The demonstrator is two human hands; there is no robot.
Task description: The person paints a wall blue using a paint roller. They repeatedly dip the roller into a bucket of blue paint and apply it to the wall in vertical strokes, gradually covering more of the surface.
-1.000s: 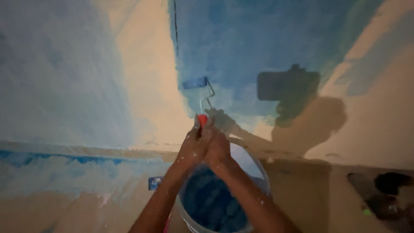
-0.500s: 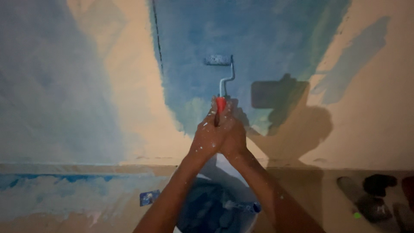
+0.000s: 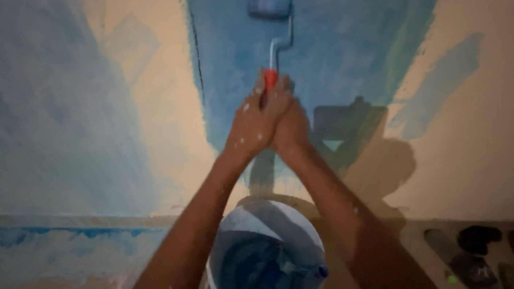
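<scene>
Both my hands clasp the red handle of a paint roller [image 3: 271,79] held up against the wall. My left hand [image 3: 251,126] wraps the handle from the left, and my right hand [image 3: 292,126] presses against it from the right. The roller's blue-coated sleeve [image 3: 270,8] lies flat on the blue painted patch [image 3: 332,59] near the top of the view, on a bent metal arm. Both hands are speckled with pale paint. Below my forearms stands a white bucket [image 3: 300,225] holding blue paint.
The wall is beige [image 3: 466,160] with a pale blue wash on the left [image 3: 59,123]. A blue-smeared floor strip [image 3: 64,241] runs along the base. Dark objects [image 3: 471,249] lie on the floor at the lower right. My shadow [image 3: 369,155] falls right of my hands.
My clasped hands have pushed the roller upward along the blue patch, from just above the bucket to near the top of the view. The bucket now shows lower between my forearms.
</scene>
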